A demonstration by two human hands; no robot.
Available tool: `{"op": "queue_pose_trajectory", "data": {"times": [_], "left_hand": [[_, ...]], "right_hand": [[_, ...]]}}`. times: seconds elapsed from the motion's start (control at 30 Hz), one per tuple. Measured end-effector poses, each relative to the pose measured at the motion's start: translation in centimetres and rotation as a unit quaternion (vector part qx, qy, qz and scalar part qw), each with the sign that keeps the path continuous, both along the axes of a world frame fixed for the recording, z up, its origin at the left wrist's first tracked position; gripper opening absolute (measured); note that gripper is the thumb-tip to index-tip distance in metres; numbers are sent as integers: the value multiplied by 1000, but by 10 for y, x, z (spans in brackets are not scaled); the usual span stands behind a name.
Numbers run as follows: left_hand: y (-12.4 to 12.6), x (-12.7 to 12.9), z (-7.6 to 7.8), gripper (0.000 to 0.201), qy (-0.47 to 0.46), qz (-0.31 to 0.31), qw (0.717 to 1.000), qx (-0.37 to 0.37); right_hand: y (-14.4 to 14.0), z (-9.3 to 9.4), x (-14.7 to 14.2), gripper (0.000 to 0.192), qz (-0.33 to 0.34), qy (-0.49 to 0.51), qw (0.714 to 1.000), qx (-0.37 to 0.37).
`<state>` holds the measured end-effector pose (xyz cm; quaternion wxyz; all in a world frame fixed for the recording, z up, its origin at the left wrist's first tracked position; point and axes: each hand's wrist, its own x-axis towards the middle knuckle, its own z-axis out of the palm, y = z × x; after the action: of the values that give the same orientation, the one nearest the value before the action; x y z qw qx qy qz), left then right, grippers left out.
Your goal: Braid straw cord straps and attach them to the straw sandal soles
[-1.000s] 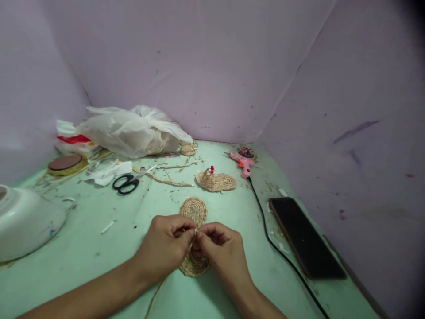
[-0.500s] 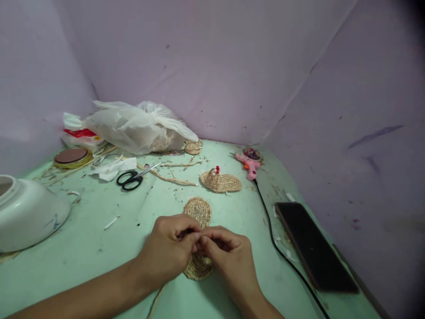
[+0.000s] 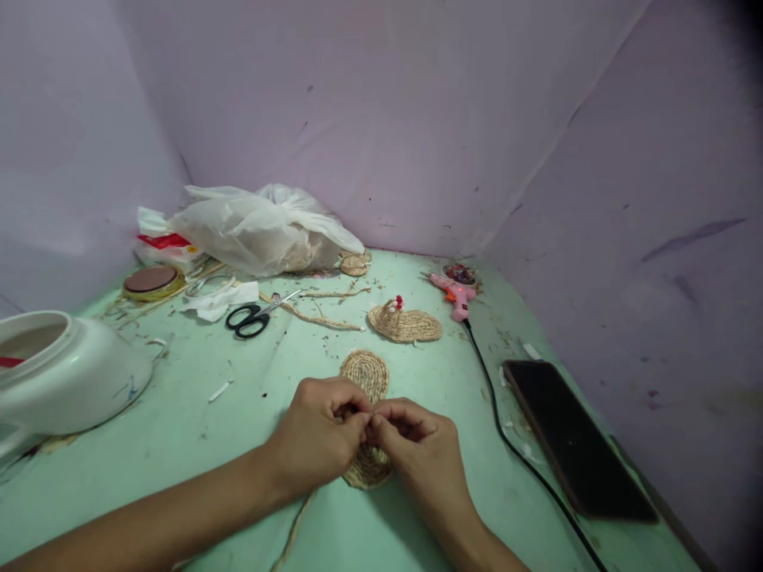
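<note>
Starting at the left: a white bowl (image 3: 65, 373) sits on the green table (image 3: 179, 429), then a tape roll (image 3: 150, 281), scissors (image 3: 253, 316) and a plastic bag (image 3: 262, 230) further back. In the middle, the left hand (image 3: 319, 437) and right hand (image 3: 417, 449) are pressed together, fingertips pinching a bit of cord right over the woven sole (image 3: 366, 397), which lies flat on the table under them. That sole looks light, bendy and a bit rough, so I'd grip it by the rim; the braid could probably unravel if tugged. A finished sole (image 3: 405, 324) sits beyond it. Right of that: pink glue gun (image 3: 453, 292), its cable (image 3: 506, 445), and a phone (image 3: 575, 437).
</note>
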<state>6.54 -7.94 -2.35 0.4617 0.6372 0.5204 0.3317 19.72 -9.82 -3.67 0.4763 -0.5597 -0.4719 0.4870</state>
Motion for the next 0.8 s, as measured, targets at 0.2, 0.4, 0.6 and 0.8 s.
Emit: {"op": "queue_pose_trajectory", "data": {"times": [0.2, 0.4, 0.6, 0.8], "left_hand": [[-2, 1, -3, 9, -40, -5, 999, -28], [-2, 0, -5, 9, -35, -10, 999, -4], [-2, 0, -3, 4, -44, 3, 999, -21], [-2, -2, -5, 5, -40, -8, 999, 1]], "right_hand": [[1, 5, -4, 5, -14, 57, 997, -52], [1, 3, -4, 3, -24, 64, 996, -53], [-1, 3, -3, 6, -29, 69, 996, -57], [-5, 3, -2, 10, -20, 28, 999, -21]]}}
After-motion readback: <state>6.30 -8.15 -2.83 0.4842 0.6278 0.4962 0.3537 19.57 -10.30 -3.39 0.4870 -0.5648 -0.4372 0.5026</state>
